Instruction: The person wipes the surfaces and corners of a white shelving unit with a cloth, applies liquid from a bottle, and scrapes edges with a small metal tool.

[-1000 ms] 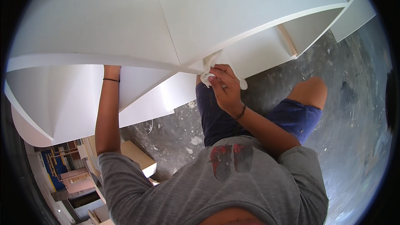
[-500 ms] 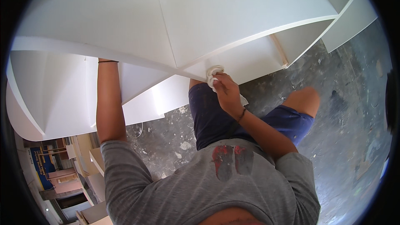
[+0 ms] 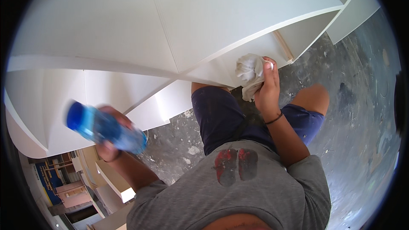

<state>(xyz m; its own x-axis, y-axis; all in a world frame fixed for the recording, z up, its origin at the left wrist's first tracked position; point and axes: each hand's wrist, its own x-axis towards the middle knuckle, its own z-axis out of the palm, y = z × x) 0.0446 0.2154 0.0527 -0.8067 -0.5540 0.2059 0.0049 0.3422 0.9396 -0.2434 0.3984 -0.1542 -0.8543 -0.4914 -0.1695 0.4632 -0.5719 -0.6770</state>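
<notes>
Head view, looking down the wearer's body. Left hand (image 3: 110, 138), at lower left of the frame, is closed around a blue bottle (image 3: 104, 127). The bottle lies tilted, its darker blue cap (image 3: 76, 116) pointing toward the upper left and its base toward the lower right. It is motion-blurred, so its label and any contents cannot be made out; the body looks translucent blue. Most of the left hand is hidden behind the bottle, and only the fingers above it and the heel of the hand below it show.

Right hand (image 3: 267, 90), at centre right, is curled around a crumpled white cloth (image 3: 250, 73), which it holds against the lower edge of a white cabinet (image 3: 204, 21). The cloth bulges out to the left of the fingers, and a loose end hangs below the hand. A dark band (image 3: 275, 119) circles the right wrist.

The cabinet fills the upper half of the frame, its straight panels bent by the lens. A seam between two panels runs down the middle. Its open compartments face lower left and right, and no contents are visible in them; their far ends are cut off by the frame rim.

Below, the wearer's grey shirt (image 3: 238, 196), dark blue shorts (image 3: 221, 115) and a bare knee (image 3: 313, 98) sit over a stained grey floor (image 3: 362, 115). Stacked boards (image 3: 110, 179) at lower left are partly cut off.
</notes>
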